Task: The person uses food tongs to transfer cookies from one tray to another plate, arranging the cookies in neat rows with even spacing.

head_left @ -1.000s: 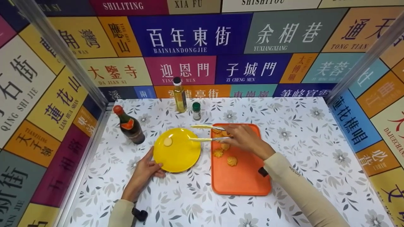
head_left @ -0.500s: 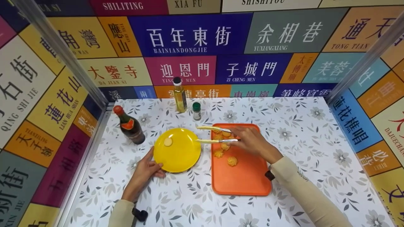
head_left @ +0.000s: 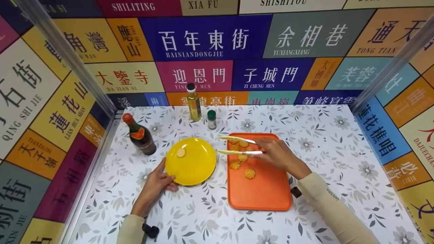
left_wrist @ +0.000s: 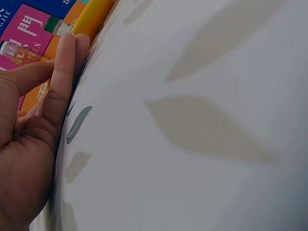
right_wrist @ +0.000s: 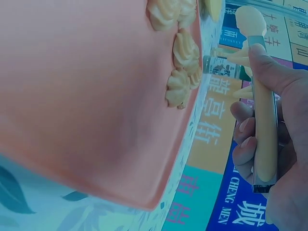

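Note:
My left hand (head_left: 156,183) holds the yellow plate (head_left: 193,171) by its lower left rim. In the left wrist view its fingers (left_wrist: 62,72) meet the plate's edge (left_wrist: 91,21). A pale round cookie (head_left: 181,152) lies on the plate's upper left. My right hand (head_left: 279,154) grips a pair of tongs (head_left: 242,152) with yellowish tips and metal arms. The tips stand apart with nothing between them, over the upper left of an orange tray (head_left: 261,196). Several swirled cookies (head_left: 250,174) lie on that tray; the tongs hide some of them in part.
Behind the plate stand an oil bottle (head_left: 194,105) and a small green-capped jar (head_left: 211,120). A dark red-capped bottle (head_left: 140,137) is left of the plate. Panels with printed signs (head_left: 203,37) enclose the flower-patterned table (head_left: 325,145) at the back and sides.
My right hand has drawn the tongs rightward, from above the plate to over the tray's left edge. The left hand, plate and cookies have stayed in place.

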A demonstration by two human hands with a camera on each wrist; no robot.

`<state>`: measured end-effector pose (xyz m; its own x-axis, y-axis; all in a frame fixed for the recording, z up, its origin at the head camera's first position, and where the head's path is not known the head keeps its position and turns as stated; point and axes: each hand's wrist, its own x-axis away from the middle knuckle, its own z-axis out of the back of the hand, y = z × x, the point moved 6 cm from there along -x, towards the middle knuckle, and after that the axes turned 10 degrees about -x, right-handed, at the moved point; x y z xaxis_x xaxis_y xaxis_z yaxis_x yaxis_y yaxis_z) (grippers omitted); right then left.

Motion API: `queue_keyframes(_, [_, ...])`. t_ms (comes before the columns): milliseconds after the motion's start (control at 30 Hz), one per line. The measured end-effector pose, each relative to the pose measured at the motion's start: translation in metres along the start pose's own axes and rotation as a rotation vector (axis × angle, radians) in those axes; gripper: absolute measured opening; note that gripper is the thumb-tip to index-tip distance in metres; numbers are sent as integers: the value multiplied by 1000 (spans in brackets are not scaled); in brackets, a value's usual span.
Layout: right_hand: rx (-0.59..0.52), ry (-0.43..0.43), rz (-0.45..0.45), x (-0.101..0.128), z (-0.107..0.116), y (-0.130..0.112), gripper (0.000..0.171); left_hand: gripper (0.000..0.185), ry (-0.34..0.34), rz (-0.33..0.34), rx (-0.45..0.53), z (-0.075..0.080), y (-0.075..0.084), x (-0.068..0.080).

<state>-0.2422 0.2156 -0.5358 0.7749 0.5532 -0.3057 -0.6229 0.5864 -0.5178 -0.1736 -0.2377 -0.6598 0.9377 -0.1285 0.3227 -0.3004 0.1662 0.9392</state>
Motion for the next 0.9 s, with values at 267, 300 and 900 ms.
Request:
queue_keyframes(267, [-4,-19,-67,13,4,9,42,95,-5,-28,-32,1,-1,-1])
queue_keyframes(300, [-8,-16,-69,14,4,10,41,95,-3,-26,-41,1,-1,-1])
queue_keyframes(900, [-20,0,-132,35,10,27,33,93,-4,-13,-15,1,-2,-1])
